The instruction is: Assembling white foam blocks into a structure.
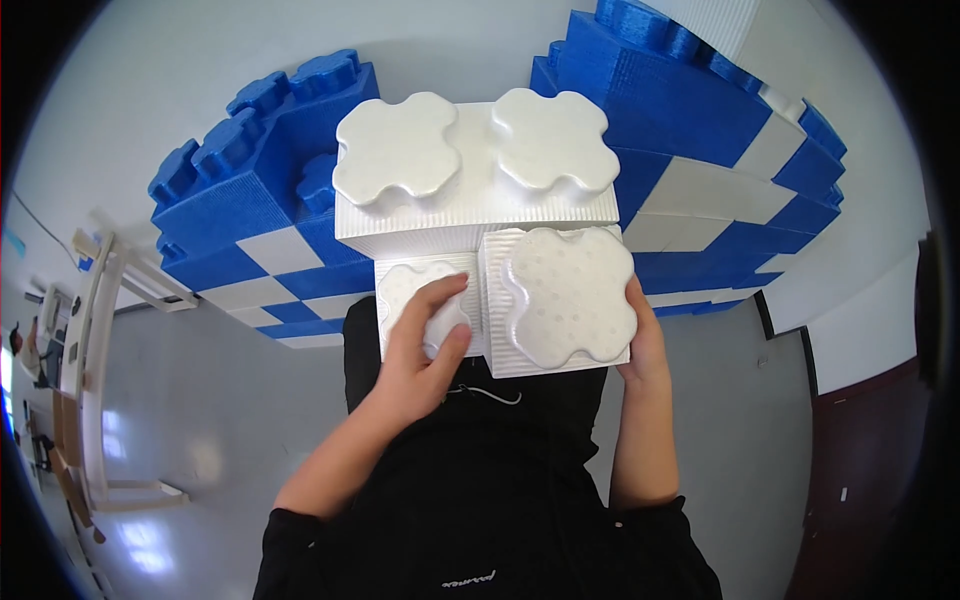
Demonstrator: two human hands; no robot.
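The left hand point(425, 340) lies palm down on a small white foam block point(425, 305), fingers spread and curled over its knob, pressing rather than pinching. The right hand point(645, 345) cups the right side of a second, taller white block point(565, 300), with only the thumb edge and wrist showing; how the fingers close behind it cannot be told. The two blocks sit touching, side by side, in front of the person's chest. Just beyond them stands a wide white block point(475, 180) with two clover-shaped knobs, atop a curved wall point(250, 230) of blue and white blocks. The step looks like seating the pair against the wall's top row. Next, both pieces likely need lining up with the knobs beneath and an even downward push.
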